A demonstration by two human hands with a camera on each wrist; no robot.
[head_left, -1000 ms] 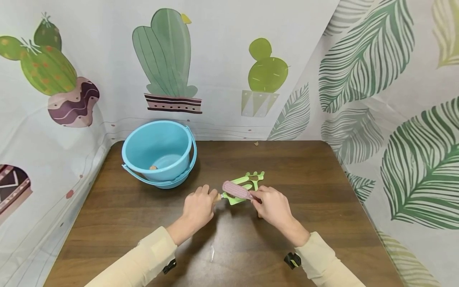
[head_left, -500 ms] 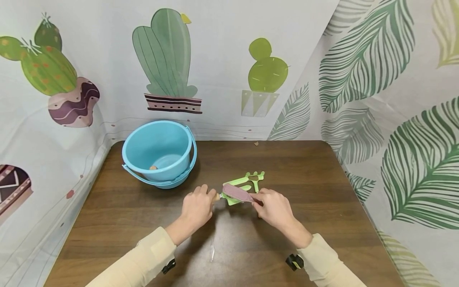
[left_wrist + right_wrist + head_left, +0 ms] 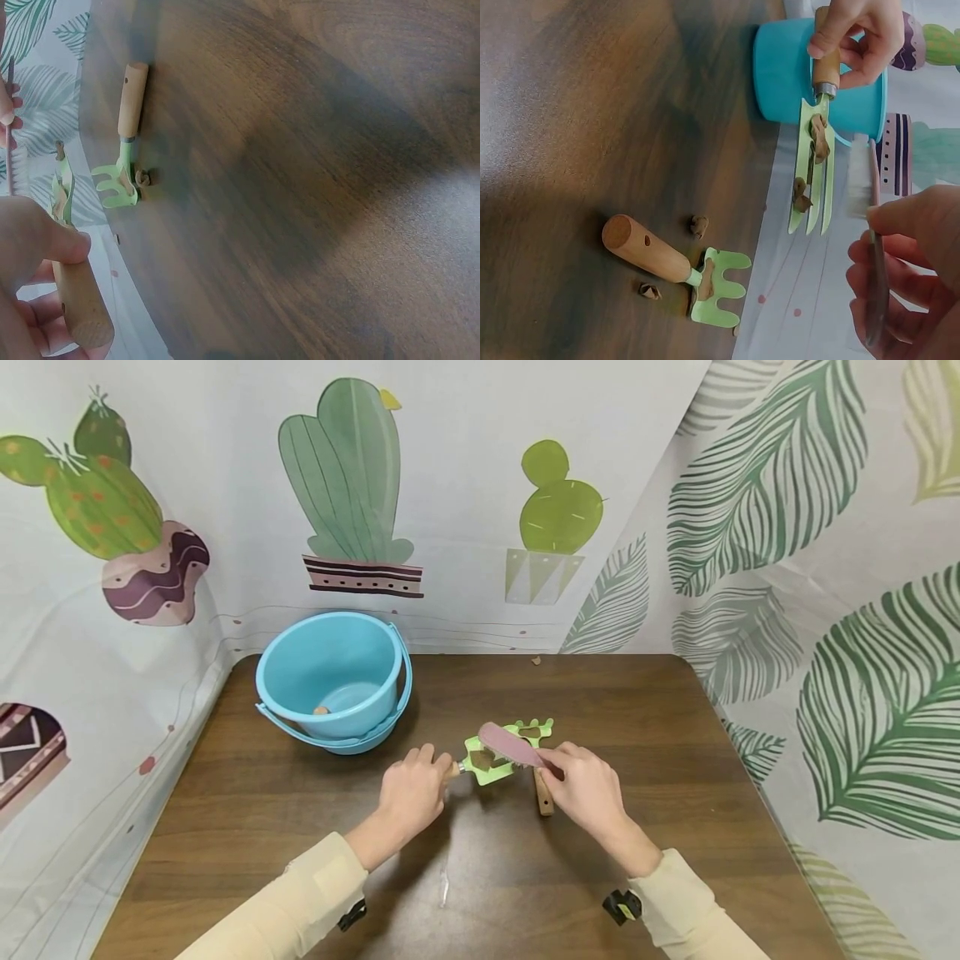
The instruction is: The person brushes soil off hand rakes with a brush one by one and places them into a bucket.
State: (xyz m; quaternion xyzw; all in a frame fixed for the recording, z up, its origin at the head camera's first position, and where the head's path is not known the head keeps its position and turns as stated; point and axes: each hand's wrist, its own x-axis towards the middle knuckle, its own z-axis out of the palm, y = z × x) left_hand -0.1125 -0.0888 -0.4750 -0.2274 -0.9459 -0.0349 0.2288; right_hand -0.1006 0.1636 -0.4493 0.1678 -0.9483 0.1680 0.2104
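My left hand (image 3: pixel 412 785) grips the wooden handle of a green garden fork (image 3: pixel 804 142), seen clearly in the right wrist view. Brown crumpled bits (image 3: pixel 820 139) lie on its tines. My right hand (image 3: pixel 585 789) pinches the handle of a pink brush (image 3: pixel 508 745), whose white bristles (image 3: pixel 859 176) show in the right wrist view. In the head view the brush overlaps the far part of the fork. Below them a small green hand rake (image 3: pixel 718 313) with a wooden handle lies on the table, a brown patch on its head.
A blue bucket (image 3: pixel 378 714) with a lowered handle stands at the back left, a small brown piece (image 3: pixel 321 711) inside. Loose brown bits (image 3: pixel 699 226) lie beside the rake on the wooden table (image 3: pixel 615 710). Printed cloth (image 3: pixel 465 527) hangs behind.
My right hand has shifted right, taking the brush farther along the fork towards its tips. More of the fork's near part and the rake's wooden handle now show. My left hand stays nearly still.
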